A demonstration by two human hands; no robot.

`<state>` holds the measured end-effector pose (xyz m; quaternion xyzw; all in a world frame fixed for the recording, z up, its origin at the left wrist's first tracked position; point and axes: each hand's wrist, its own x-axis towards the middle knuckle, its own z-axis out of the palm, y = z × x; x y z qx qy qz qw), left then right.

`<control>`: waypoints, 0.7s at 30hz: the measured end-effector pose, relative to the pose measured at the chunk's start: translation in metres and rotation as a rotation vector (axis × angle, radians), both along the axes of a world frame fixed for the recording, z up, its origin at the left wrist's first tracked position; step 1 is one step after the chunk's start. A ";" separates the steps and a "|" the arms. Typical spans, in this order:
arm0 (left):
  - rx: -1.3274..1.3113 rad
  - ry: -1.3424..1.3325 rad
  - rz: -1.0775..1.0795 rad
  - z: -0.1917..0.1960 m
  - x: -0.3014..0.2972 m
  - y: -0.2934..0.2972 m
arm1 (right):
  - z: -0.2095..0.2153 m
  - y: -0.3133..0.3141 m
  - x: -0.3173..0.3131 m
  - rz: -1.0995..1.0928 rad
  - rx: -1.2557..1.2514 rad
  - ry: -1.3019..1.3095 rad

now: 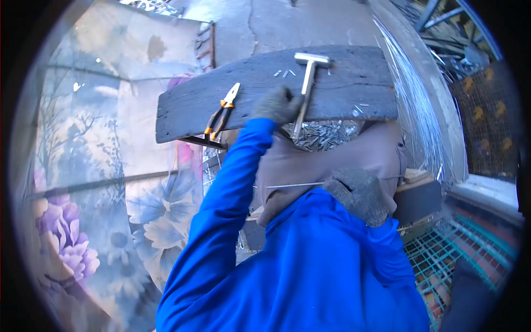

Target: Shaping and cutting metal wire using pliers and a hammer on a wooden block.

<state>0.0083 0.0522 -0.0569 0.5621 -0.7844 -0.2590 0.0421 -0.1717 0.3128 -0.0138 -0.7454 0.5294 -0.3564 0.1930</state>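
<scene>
My left hand (278, 105), in a grey work glove, rests at the near edge of a dark wooden plank (193, 110). Its fingers look curled, and what they hold, if anything, is hidden. Just right of it lies a metal hammer (307, 83), its handle jutting over the near edge; whether the glove touches it I cannot tell. To the left are pliers (225, 109) with black and orange handles. Over my lap, my gloved right hand (358, 196) is closed around a thin, straight metal wire (293, 185) that runs crosswise.
Small cut metal pieces (285, 73) lie on the plank, and many more are heaped (326, 134) below its near edge. Long shiny wires (415, 99) stretch along the right side. A flowered sheet (119, 166) hangs at left; green mesh (459, 254) sits lower right.
</scene>
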 end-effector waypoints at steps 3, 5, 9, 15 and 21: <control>-0.010 0.087 -0.033 0.003 -0.030 0.014 | 0.008 0.001 -0.003 -0.003 0.132 -0.109; 0.002 -0.002 -0.037 0.009 -0.036 0.021 | 0.000 0.002 -0.002 -0.051 0.185 -0.134; 0.067 -0.056 -0.048 0.002 -0.028 0.007 | 0.000 -0.003 0.004 -0.055 0.046 -0.145; 0.146 0.203 0.018 -0.025 -0.005 0.002 | 0.010 -0.002 0.000 -0.114 0.302 -0.168; 0.103 0.305 0.272 -0.023 0.031 0.023 | 0.001 -0.001 0.003 -0.102 0.098 -0.226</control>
